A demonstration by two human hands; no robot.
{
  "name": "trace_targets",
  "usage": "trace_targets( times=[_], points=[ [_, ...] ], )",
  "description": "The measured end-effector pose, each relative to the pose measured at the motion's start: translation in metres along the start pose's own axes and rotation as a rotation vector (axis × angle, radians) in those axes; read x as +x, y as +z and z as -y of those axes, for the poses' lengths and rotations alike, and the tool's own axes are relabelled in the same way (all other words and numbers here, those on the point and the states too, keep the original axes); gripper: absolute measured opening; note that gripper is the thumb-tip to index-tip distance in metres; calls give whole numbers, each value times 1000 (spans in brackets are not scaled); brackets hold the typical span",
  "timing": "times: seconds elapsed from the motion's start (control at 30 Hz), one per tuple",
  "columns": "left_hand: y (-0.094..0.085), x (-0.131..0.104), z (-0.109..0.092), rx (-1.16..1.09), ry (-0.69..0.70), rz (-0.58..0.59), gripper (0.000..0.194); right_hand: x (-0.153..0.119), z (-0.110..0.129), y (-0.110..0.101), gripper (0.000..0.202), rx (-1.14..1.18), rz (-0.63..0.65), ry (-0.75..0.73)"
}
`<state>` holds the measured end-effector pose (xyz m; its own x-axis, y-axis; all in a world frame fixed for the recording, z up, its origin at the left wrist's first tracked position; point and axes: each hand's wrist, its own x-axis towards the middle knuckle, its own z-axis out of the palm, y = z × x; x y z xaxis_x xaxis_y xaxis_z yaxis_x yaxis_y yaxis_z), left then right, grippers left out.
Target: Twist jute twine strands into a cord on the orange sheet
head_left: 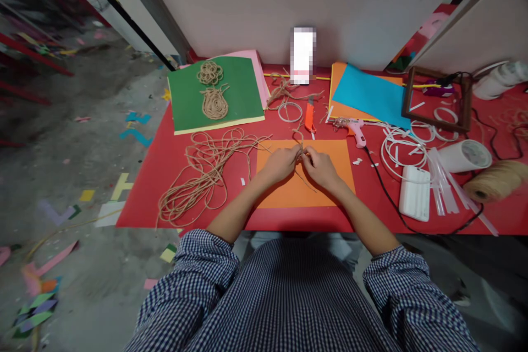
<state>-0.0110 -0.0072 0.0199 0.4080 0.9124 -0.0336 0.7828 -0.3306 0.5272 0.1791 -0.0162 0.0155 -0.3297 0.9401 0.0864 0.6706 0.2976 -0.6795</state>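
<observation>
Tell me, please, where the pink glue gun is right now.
In the head view, the pink glue gun lies right of centre on the red table, beyond the right hand and near the blue sheet.

Pale wall stands behind far edge of red table; grey upright rises near far left corner. Off left edge, grey floor lies strewn with coloured scraps; light dim

Tan twine, orange sheet, checked shirt
</observation>
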Motion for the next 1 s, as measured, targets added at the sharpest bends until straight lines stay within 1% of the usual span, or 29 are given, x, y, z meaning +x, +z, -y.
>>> trace_targets(
  times=[0.13,0.33,0.6,0.7,0.83,0.93,1.0],
  points=[
    [-4,0,1,61,28,24,22,2,-4,-4,29,116,41,-31],
    [-9,1,1,92,46,25,22,4,-7,-5,41,246,68,5],
    [-8,0,0,62,39,27,23,6,-8,-2,47,429,100,24],
    [-8,0,0,56,36,22,24,5,-8,-2,47,356,88,20],
    [-8,-1,-3,60,1,-14,31,4,-8,-3,40,118,38,-23],
    [-6,-1,-4,-61,-69,-97,38,4,-10,-1,36,-122,-49,-62],
    [-1,0,-4,-219,-101,-151,36,4,-11,1,37,-213,-101,-71]
  ],
)
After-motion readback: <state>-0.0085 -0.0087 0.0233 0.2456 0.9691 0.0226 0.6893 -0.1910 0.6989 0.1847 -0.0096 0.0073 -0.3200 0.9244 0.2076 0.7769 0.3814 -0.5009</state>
